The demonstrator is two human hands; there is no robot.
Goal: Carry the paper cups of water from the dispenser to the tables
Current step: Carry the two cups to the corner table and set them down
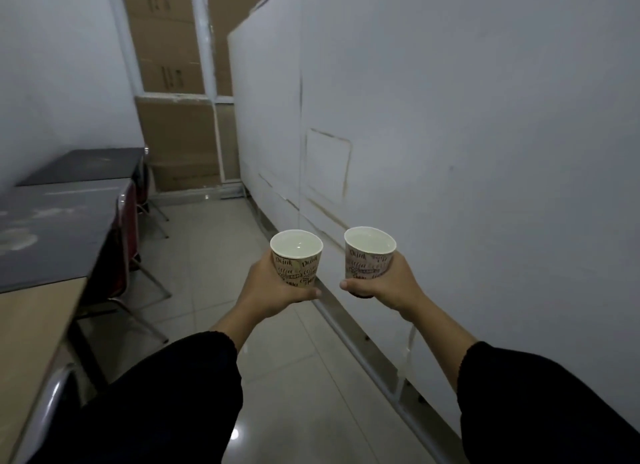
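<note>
I hold two printed paper cups filled with water in front of me, both upright. My left hand [268,287] grips the left cup [298,261] around its lower half. My right hand [386,283] grips the right cup [369,255] from below and the side. The two cups are a short gap apart, over the tiled floor of a narrow aisle. A row of tables runs along the left: a dark-topped table [52,228], another dark one [90,167] behind it, and a light wooden one [31,328] nearest me. No dispenser is in view.
A white partition wall [450,152] runs close on the right with a metal rail at its base. Red chairs with metal legs [128,242] stand tucked at the tables. Stacked cardboard boxes [173,82] behind a white frame close the aisle's far end.
</note>
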